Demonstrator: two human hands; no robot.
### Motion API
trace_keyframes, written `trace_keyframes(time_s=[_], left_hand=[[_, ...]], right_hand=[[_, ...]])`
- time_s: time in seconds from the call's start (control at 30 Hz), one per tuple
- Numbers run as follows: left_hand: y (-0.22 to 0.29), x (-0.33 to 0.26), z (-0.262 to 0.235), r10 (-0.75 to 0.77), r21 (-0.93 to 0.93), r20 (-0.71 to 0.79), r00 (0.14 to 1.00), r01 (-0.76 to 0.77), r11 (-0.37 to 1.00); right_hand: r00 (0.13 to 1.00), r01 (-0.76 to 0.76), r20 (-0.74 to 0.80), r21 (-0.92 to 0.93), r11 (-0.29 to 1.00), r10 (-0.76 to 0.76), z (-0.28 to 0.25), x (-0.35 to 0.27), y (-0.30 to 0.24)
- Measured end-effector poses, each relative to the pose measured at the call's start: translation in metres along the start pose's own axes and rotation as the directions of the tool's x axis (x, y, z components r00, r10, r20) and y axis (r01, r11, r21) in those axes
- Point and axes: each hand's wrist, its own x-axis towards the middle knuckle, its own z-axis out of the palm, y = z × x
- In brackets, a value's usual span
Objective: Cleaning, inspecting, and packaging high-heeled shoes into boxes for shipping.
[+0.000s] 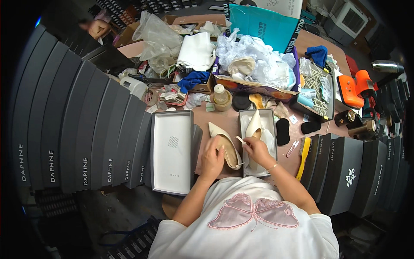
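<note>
A cream pointed-toe shoe (232,154) lies tilted on the table in front of me, its toe pointing away. My left hand (213,159) is closed round its left side. My right hand (258,153) pinches the end of a thin cream strap (239,139) beside the shoe's opening; where the strap is fastened I cannot make out. Under and beyond my right hand, the matching shoe (253,122) rests in an open grey shoebox (270,115) with white tissue paper (268,131). To the left lies a white-lined box lid (172,151).
Rows of dark grey shoeboxes stand at left (77,125) and right (336,168). A yellow-handled brush (304,159), small snips (292,148) and black pads (283,131) lie right of the box. Behind are a bottle (221,100) and a carton (258,86) of crumpled tissue.
</note>
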Motion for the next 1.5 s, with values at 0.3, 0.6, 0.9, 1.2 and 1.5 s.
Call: trace_keyframes(time_s=[0.3,0.6,0.9,1.2,1.5], left_hand=[[0.005,-0.023,0.068,-0.119,-0.743,0.442,0.889,0.437,0.507],[0.029,-0.032,0.036,-0.076,-0.675,0.712,0.698,0.711,0.197],[0.017,-0.040,0.038,-0.076,-0.640,0.766,0.639,0.768,0.015],[0.012,-0.055,0.047,-0.105,-0.616,0.754,0.648,0.754,0.228],[0.042,-0.040,0.041,-0.064,-0.648,0.714,0.697,0.692,0.318]], right_hand=[[0.996,0.064,-0.082,0.232,0.971,-0.046,-0.050,-0.051,-0.032],[0.999,0.041,-0.044,0.360,0.932,-0.026,-0.048,-0.056,-0.045],[0.994,0.113,-0.028,0.284,0.952,-0.109,-0.056,-0.067,-0.052],[0.989,0.121,0.051,0.228,0.966,-0.136,-0.047,-0.072,-0.058],[0.992,0.115,-0.080,0.349,0.930,-0.093,-0.053,-0.070,-0.047]])
